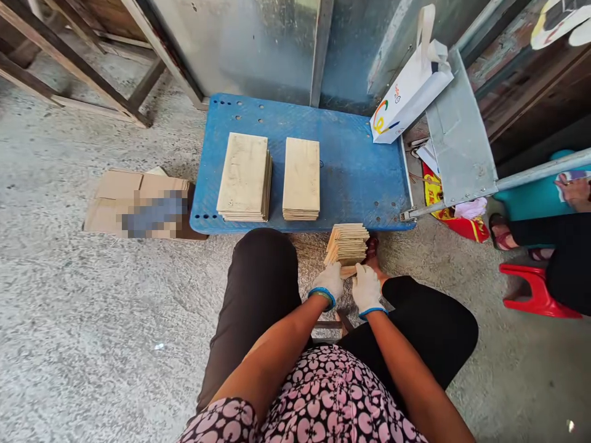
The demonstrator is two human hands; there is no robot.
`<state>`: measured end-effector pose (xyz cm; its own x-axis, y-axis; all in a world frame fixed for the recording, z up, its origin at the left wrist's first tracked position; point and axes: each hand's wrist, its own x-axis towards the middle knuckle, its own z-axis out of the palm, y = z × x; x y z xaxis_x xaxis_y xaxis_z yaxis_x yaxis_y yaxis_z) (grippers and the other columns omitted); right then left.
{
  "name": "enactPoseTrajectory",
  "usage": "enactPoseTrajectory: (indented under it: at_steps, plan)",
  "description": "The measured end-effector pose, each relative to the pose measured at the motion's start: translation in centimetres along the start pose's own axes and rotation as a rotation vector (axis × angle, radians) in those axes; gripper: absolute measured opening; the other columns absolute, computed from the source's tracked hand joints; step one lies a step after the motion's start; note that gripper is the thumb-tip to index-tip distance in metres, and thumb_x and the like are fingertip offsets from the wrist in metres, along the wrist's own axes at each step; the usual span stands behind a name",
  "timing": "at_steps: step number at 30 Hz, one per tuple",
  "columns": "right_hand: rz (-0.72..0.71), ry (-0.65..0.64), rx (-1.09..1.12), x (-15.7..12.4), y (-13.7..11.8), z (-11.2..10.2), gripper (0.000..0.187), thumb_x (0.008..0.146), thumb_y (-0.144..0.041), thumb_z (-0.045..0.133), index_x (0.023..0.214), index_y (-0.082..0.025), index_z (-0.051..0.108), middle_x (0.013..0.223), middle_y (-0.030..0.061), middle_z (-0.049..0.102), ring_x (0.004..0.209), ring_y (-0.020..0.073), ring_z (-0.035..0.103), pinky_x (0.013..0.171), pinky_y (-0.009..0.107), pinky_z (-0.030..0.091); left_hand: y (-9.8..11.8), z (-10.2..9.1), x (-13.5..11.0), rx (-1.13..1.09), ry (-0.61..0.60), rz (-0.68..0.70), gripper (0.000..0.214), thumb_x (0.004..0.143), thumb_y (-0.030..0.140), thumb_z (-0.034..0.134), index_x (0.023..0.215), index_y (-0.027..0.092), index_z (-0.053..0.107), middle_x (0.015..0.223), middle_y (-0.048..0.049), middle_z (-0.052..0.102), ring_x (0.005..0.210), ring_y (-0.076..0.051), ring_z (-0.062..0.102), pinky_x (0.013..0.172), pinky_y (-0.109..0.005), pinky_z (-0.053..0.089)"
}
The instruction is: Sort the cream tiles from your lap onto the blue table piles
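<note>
My left hand (329,280) and my right hand (367,288) wear white gloves with blue cuffs, low between my knees. Both are closed on the ends of a thin wooden board (349,271), one at each side. Just beyond it rises an uneven stack of wooden boards (348,243), in front of the blue platform's near edge. On the blue platform (351,166) lie two neater piles: a left board pile (244,175) and a narrower right board pile (301,177). What supports the uneven stack is hidden.
A white paper bag (406,92) stands at the platform's right end by a metal panel (462,129). Left of the platform lies a cardboard box (111,191). Another person sits at right near a red stool (530,295). Wooden frames (92,67) stand at upper left.
</note>
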<state>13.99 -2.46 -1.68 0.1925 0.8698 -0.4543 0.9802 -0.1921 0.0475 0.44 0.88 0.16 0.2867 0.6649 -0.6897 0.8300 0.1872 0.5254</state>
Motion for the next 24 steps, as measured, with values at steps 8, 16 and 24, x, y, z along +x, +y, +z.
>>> enactPoseTrajectory:
  at_steps: [8,16,24]
  plan:
    - [-0.045,-0.131,-0.038,0.3,1.1,-0.2,0.038,0.093,-0.019,0.043,0.129,-0.021,0.055,0.127,0.0137,0.055,0.114,0.0264,0.048,0.090,0.035,0.039,-0.5,1.1,0.8,0.022,-0.033,0.028,0.029,0.085,0.018,0.044,0.108,0.019,0.063,0.112,-0.0124,0.065,0.105,-0.026,0.063,0.086,-0.034,0.049]
    - [-0.242,-0.244,-0.098,0.4,0.7,-2.1,0.023,0.092,-0.024,0.048,0.104,-0.021,0.067,0.106,0.0122,0.065,0.102,0.0260,0.057,0.083,0.035,0.038,-1.6,0.7,0.9,-0.019,-0.038,0.037,0.037,0.078,0.013,0.051,0.113,0.019,0.065,0.121,-0.0116,0.064,0.114,-0.025,0.058,0.094,-0.031,0.044]
    - [-0.420,-0.291,-0.059,1.7,2.6,-7.3,0.023,0.087,-0.027,0.052,0.103,-0.023,0.068,0.104,0.0070,0.067,0.098,0.0224,0.060,0.080,0.030,0.040,-2.9,-0.8,0.4,-0.207,-0.082,0.061,0.037,0.070,0.021,0.063,0.105,0.023,0.072,0.099,-0.0063,0.071,0.095,-0.026,0.065,0.082,-0.030,0.048]
